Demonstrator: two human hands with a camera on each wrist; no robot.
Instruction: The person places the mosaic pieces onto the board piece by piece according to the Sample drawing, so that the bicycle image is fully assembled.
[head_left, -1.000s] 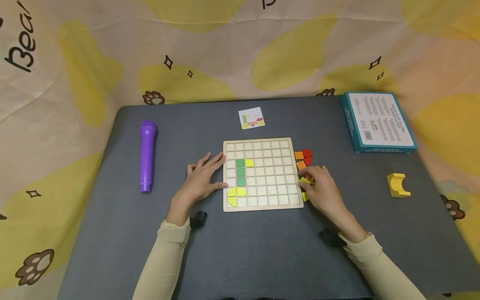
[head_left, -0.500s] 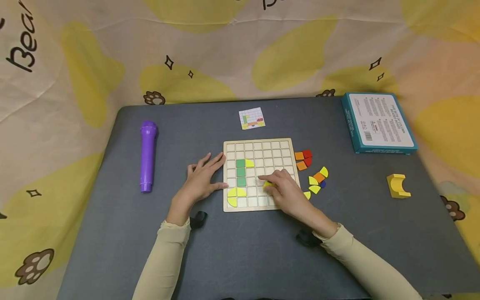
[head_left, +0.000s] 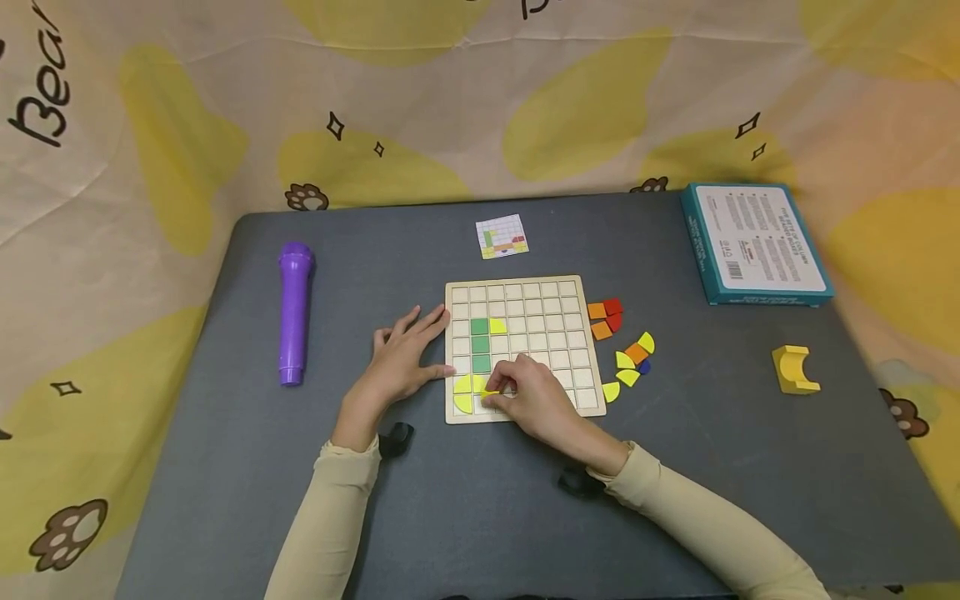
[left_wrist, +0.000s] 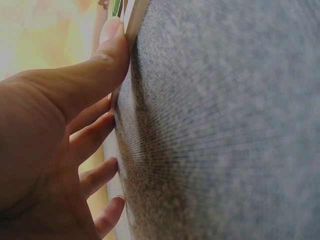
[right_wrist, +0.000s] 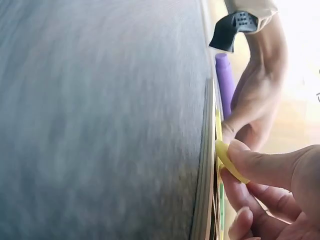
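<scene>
A thin yellow quarter-round piece [right_wrist: 233, 163] is pinched between the thumb and fingers of the right hand [head_left: 536, 398], held tilted low over the lower left part of a square pale wooden grid board [head_left: 536, 342]; whether its edge is touching the board cannot be made out for certain. Just beside it, more yellow quarter-round pieces [head_left: 463, 403] are set in the board's lower left corner. Above these, three green square pieces [head_left: 480, 344] are lined up in a column, with a single yellow quarter-round tile [head_left: 497, 326] placed right of the topmost. The board's left edge is touched by the spread fingers and thumb of the left hand [head_left: 402, 358], by which no loose piece is held. Along the board's right side, orange squares [head_left: 597, 311], red pieces [head_left: 613, 307], loose yellow wedges [head_left: 627, 378] and a partly covered blue piece [head_left: 646, 367] are scattered on the dark grey table [head_left: 465, 508]. A small printed pattern card [head_left: 502, 237] is laid beyond the board. Farther out, a purple microphone-shaped object [head_left: 294, 317] is seen at left, and a teal box with a white label [head_left: 761, 242] and a yellow arch-shaped block [head_left: 795, 370] at right.
</scene>
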